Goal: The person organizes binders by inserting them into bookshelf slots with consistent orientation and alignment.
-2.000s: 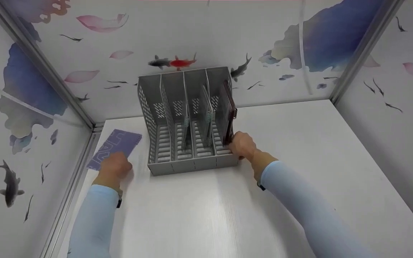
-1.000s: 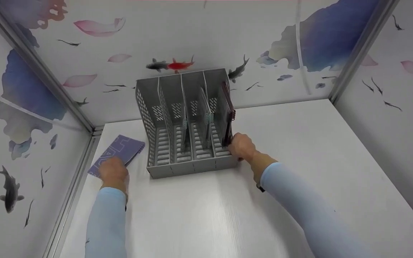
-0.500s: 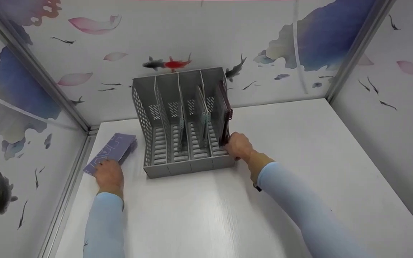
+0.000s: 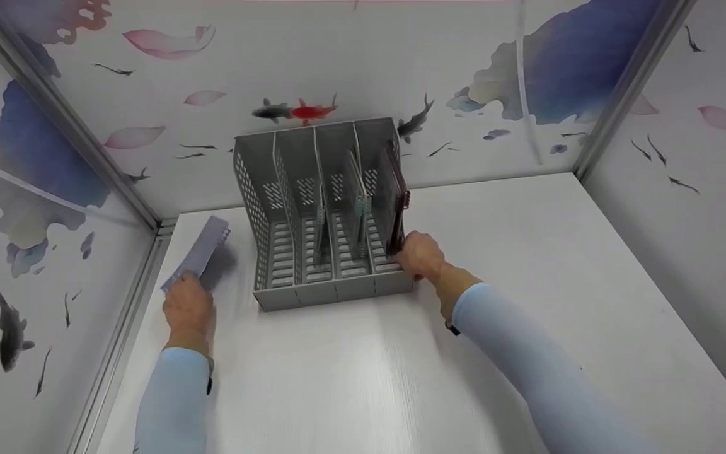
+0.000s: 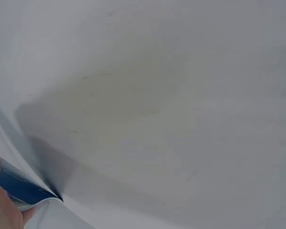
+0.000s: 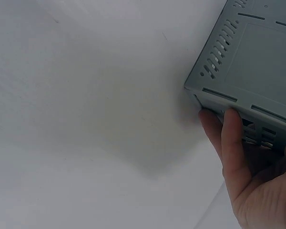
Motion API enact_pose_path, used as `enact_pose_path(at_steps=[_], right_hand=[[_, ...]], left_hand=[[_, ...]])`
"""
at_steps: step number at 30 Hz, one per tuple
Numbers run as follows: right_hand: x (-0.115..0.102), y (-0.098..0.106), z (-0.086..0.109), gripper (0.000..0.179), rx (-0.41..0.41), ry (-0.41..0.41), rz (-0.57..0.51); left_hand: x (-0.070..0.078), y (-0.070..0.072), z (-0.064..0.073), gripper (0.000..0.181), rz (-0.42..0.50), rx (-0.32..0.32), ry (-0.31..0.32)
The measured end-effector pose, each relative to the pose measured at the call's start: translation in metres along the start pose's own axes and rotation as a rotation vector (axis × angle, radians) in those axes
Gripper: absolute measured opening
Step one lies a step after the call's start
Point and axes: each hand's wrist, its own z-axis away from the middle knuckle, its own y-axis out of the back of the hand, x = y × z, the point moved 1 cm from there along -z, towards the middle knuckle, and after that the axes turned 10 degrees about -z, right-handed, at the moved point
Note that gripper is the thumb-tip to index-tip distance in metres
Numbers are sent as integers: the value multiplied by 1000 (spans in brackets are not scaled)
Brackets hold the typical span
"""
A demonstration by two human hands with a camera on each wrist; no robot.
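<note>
My left hand (image 4: 188, 309) pinches the near end of a purple spiral notebook (image 4: 202, 247), whose far end is tilted up off the table at the left. In the left wrist view, its blue cover (image 5: 20, 187) shows between thumb and fingers. A grey file organizer (image 4: 333, 294) with upright dividers stands right of it. My right hand (image 4: 423, 256) grips the organizer's front right corner; the right wrist view shows the fingertips (image 6: 232, 117) under its edge. In the rightmost slot a dark red spiral notebook (image 4: 394, 205) stands upright. Thin spiral notebooks (image 4: 358, 214) stand in the middle slots.
A white table (image 4: 495, 378) bears everything. A patterned wall (image 4: 464, 57) rises behind the organizer, with side walls at left and right. A metal frame rail (image 4: 130, 309) runs along the table's left edge.
My left hand has taken hold of the purple notebook, which lay flat before; its far end has lifted and the cover has turned on edge. My right hand stays on the organizer's corner.
</note>
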Motion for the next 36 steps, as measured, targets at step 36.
enact_pose_path(at_steps=[36], right_hand=[[-1,-2,2,25,28,25,91]], left_hand=[[67,32,26,41,565,302,71]])
